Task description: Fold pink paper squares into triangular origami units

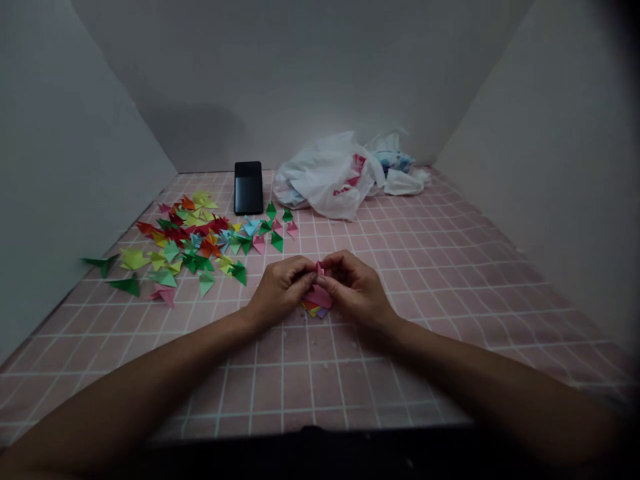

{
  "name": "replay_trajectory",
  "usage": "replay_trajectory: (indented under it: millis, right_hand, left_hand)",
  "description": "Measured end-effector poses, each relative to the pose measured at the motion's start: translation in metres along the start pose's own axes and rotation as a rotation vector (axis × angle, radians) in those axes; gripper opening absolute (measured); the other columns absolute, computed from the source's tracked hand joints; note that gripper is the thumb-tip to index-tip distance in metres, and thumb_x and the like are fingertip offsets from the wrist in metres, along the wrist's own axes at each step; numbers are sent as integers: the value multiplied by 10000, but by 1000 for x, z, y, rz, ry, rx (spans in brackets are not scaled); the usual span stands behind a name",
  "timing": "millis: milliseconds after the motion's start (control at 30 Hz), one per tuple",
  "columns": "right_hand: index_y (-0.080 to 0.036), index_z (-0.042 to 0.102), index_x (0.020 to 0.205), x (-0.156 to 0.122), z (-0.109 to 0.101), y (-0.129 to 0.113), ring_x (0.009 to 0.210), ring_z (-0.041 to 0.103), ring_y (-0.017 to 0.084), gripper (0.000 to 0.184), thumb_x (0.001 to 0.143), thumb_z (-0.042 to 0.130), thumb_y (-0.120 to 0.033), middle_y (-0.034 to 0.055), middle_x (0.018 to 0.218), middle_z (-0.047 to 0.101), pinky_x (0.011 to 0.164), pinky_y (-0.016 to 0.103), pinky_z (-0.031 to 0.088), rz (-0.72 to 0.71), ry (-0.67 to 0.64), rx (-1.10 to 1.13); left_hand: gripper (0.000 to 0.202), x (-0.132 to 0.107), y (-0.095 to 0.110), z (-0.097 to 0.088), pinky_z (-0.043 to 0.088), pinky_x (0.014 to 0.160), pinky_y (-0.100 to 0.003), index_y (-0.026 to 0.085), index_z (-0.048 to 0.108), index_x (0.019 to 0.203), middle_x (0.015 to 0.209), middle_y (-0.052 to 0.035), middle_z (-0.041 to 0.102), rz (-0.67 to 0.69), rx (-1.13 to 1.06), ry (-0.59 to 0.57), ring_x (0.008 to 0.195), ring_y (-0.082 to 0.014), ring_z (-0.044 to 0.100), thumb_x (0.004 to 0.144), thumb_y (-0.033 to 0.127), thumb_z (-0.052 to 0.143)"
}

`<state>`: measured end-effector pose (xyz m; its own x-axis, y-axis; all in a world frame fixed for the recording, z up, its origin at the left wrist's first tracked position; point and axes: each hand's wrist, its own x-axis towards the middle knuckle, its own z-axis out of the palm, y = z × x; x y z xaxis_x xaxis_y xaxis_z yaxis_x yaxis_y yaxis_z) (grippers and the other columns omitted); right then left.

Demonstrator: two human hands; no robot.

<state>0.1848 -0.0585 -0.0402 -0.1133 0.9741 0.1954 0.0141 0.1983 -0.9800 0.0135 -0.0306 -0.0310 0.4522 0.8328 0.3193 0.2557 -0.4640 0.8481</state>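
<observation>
My left hand [280,291] and my right hand [355,288] meet in the middle of the mat, with fingertips pinching a pink folded paper [319,296] from both sides. Its small point [319,268] sticks up between my fingers. Just below my hands lies a small stack of coloured paper pieces [313,309], partly hidden by the pink paper and my right hand. To the left of my left hand spreads a scattered pile of folded paper triangles [193,239] in green, red, yellow, blue and pink.
A pink grid mat [310,390] covers the work surface, bounded by white walls [545,160] on three sides. A black smartphone [249,188] lies at the back. A crumpled white plastic bag [325,177] and more bagged items [395,167] sit at the back right.
</observation>
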Motion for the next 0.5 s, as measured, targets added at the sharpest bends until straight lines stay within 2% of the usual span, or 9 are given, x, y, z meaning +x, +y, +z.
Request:
replay_trajectory:
  millis: [200, 500]
  right_hand:
    - [-216, 563, 831, 2, 0, 0, 693, 540, 123, 209, 785, 756, -280, -21, 776, 571, 634, 268, 451, 43, -24, 74]
    - [-208, 579, 775, -4, 1, -3, 685, 511, 128, 175, 846, 710, -300, -2, 762, 568, 584, 262, 415, -22, 22, -84]
  left_hand:
    - [150, -1, 1, 0, 427, 670, -248, 178, 592, 751, 722, -1, 610, 123, 142, -9, 682, -131, 565, 873, 122, 524]
    - [152, -3, 1, 0, 409, 653, -266, 177, 592, 773, 717, -14, 618, 198, 355, 53, 672, -143, 572, 903, 148, 520]
